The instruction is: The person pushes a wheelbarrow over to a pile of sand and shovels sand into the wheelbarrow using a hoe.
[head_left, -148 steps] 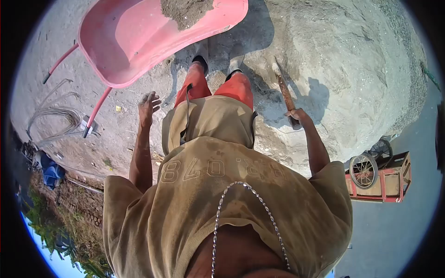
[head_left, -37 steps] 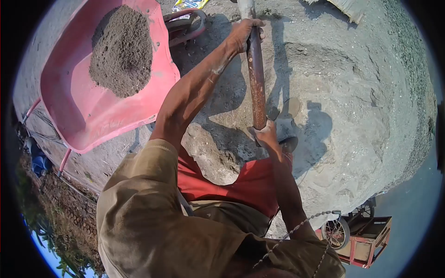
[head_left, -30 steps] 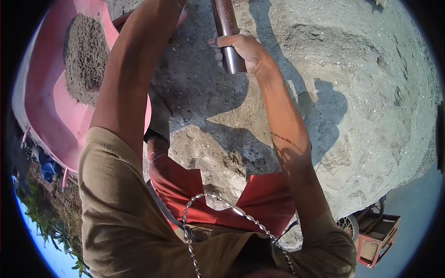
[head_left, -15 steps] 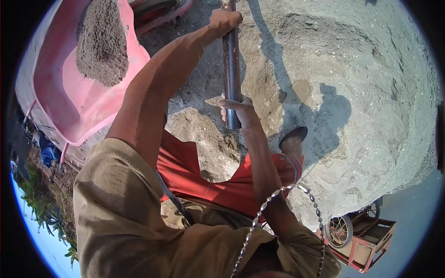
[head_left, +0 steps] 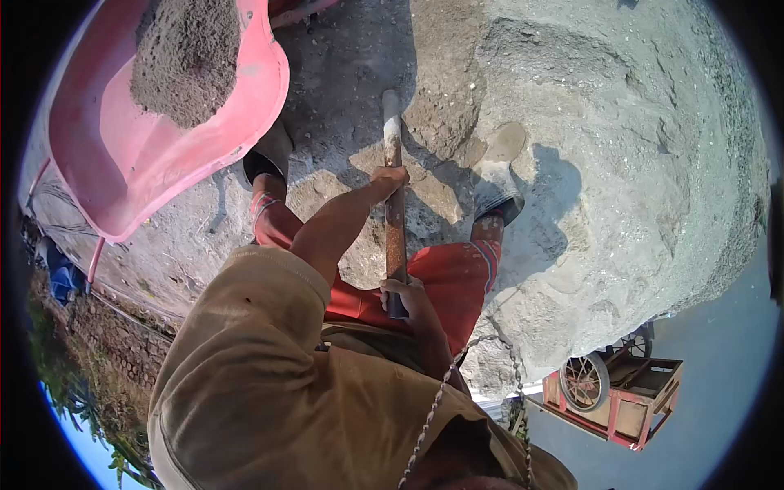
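My left hand (head_left: 390, 176) is closed around the middle of a shovel's shaft (head_left: 395, 233), which is brown and worn, with a pale grey, dusty far end. My right hand (head_left: 408, 298) grips the dark near end of the shaft, close to my red shorts. At its far end the shovel meets the grey sand (head_left: 445, 106), and no blade can be seen there. To the left stands a pink wheelbarrow (head_left: 163, 184) with a heap of damp sand (head_left: 188, 65) in its tray.
My boots stand apart on the sand, the right boot (head_left: 498, 188) in sunlight and the left boot (head_left: 269, 155) beside the wheelbarrow. A sand slope (head_left: 621, 122) rises on the right. Behind me, at lower right, is a red wooden cart (head_left: 621, 400) with spoked wheels.
Both hands and the shovel have come back toward my body, and the pale far end of the shaft now shows. The wheelbarrow's near edge reaches further right in view.
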`<state>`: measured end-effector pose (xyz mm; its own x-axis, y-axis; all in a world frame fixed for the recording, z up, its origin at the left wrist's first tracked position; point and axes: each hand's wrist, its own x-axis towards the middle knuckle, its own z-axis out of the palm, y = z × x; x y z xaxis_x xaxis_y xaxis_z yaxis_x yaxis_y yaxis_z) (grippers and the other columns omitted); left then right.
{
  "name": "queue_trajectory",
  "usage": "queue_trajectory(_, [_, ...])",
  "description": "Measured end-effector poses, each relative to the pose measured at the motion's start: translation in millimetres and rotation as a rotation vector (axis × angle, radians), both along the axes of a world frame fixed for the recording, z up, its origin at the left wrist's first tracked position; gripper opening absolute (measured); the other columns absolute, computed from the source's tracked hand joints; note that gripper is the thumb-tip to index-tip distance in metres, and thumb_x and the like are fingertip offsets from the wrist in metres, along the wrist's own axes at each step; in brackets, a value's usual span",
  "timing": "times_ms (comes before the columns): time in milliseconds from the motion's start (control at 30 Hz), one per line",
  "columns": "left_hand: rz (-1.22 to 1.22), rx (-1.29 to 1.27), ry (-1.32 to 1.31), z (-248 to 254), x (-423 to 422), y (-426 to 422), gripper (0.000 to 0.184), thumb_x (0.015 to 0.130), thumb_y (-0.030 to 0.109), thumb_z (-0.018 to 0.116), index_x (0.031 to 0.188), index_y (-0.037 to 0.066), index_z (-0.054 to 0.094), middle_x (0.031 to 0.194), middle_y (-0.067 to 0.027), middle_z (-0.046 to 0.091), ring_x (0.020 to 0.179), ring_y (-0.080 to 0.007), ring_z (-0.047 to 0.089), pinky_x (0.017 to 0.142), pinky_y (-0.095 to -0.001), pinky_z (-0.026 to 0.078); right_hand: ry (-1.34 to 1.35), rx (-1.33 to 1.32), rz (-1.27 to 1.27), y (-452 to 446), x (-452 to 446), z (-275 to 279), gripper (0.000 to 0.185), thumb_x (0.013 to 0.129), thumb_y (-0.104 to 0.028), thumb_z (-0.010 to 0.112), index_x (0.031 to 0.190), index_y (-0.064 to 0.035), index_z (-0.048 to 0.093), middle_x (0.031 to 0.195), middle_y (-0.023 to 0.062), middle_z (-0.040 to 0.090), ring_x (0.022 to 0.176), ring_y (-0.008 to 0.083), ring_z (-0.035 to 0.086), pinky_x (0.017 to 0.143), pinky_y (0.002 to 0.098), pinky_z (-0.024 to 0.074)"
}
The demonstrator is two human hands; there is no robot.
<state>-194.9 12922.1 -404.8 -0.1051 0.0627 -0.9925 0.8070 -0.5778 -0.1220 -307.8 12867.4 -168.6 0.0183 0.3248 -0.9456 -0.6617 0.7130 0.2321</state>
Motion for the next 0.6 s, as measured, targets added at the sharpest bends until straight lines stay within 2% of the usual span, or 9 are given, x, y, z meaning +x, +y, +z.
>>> queue_trajectory(67, [0.217,-0.095,0.058,26.0,-24.4,16.7,0.023,0.063,0.018,0.061,0.074,-0.002,0.059,0.069,-0.0139,0.06,0.059,-0.0277,0.059,0.053,-0.0398,0.049,-0.007,0.039,0.064,-12.1,11.4,25.2,0.017,0.075,-0.013,0.06,0.086,-0.0021,0.052,0.067,0.0047,0.054,0.055,0.0122,0.053,0.049,0.0251,0.0451])
queue_trajectory(133, [0.401,-0.201,0.029,29.9,-33.2,20.1,0.021,0.064,0.019,0.061,0.071,0.0,0.057,0.065,-0.0123,0.057,0.055,-0.0272,0.057,0.05,-0.0395,0.048,0.008,0.024,0.138,-19.6,31.6,51.3,0.017,0.075,-0.012,0.059,0.087,-0.0024,0.052,0.067,0.0044,0.054,0.055,0.0119,0.053,0.049,0.0248,0.0453])
queue_trajectory(200, [0.679,-0.284,0.205,80.5,-23.8,25.7,0.02,0.064,0.019,0.06,0.07,0.001,0.055,0.063,-0.0115,0.055,0.052,-0.0259,0.055,0.049,-0.0385,0.047,0.046,-0.021,0.22,-21.5,25.7,94.4,0.018,0.075,-0.01,0.059,0.089,-0.0022,0.052,0.066,0.0036,0.053,0.055,0.0115,0.053,0.05,0.024,0.0462])
queue_trajectory(267, [0.939,-0.283,0.272,117.2,-9.4,26.0,0.017,0.065,0.018,0.06,0.069,0.005,0.051,0.058,-0.0085,0.051,0.049,-0.0233,0.052,0.048,-0.0364,0.046,0.151,-0.071,0.364,-22.8,52.4,158.8,0.019,0.074,-0.011,0.059,0.089,-0.0019,0.052,0.067,0.0036,0.055,0.053,0.0113,0.052,0.048,0.024,0.043])
queue_trajectory(333, [1.173,-0.389,0.291,129.1,-4.3,27.3,0.015,0.064,0.018,0.06,0.069,0.006,0.051,0.057,-0.0076,0.05,0.05,-0.0225,0.053,0.049,-0.036,0.046,0.073,-0.001,0.247,-19.1,73.1,213.9,0.023,0.073,-0.01,0.059,0.092,-0.0007,0.051,0.069,0.0046,0.055,0.054,0.0119,0.053,0.048,0.0252,0.0436])
queue_trajectory(367, [1.292,-0.448,0.299,133.3,-5.8,25.4,0.015,0.064,0.018,0.06,0.069,0.007,0.051,0.056,-0.0072,0.05,0.05,-0.0221,0.053,0.049,-0.0358,0.046,0.14,-0.013,0.319,-21.0,73.4,240.9,0.024,0.073,-0.01,0.06,0.093,-0.0003,0.05,0.069,0.0047,0.054,0.054,0.0125,0.053,0.048,0.0254,0.0438])
queue_trajectory(400, [1.27,-0.537,0.315,139.5,-11.3,20.6,0.014,0.064,0.018,0.06,0.068,0.008,0.051,0.055,-0.0063,0.049,0.051,-0.0215,0.053,0.049,-0.036,0.046,0.195,-0.028,0.395,-25.9,75.9,263.4,0.024,0.073,-0.009,0.06,0.093,0.0,0.05,0.068,0.0048,0.054,0.055,0.0131,0.054,0.048,0.0257,0.044])
queue_trajectory(500, [1.399,-0.587,0.309,222.1,16.8,14.2,0.01,0.072,0.015,0.055,0.066,0.01,0.049,0.057,-0.0028,0.049,0.048,-0.0182,0.05,0.048,-0.0323,0.044,0.135,-0.166,0.602,-15.3,115.1,348.7,0.029,0.071,-0.01,0.06,0.096,0.0012,0.05,0.067,0.0054,0.053,0.058,0.0143,0.055,0.052,0.0259,0.0448])
queue_trajectory(600, [1.336,-0.762,-0.178,252.3,20.0,-3.5,0.019,0.077,0.021,0.051,0.083,0.004,0.056,0.064,-0.0085,0.055,0.052,-0.0198,0.054,0.053,-0.0326,0.047,0.015,-0.158,0.862,-21.6,127.9,417.3,0.042,0.066,-0.014,0.062,0.102,0.0035,0.048,0.069,0.0076,0.055,0.061,0.0153,0.055,0.057,0.0262,0.0445])
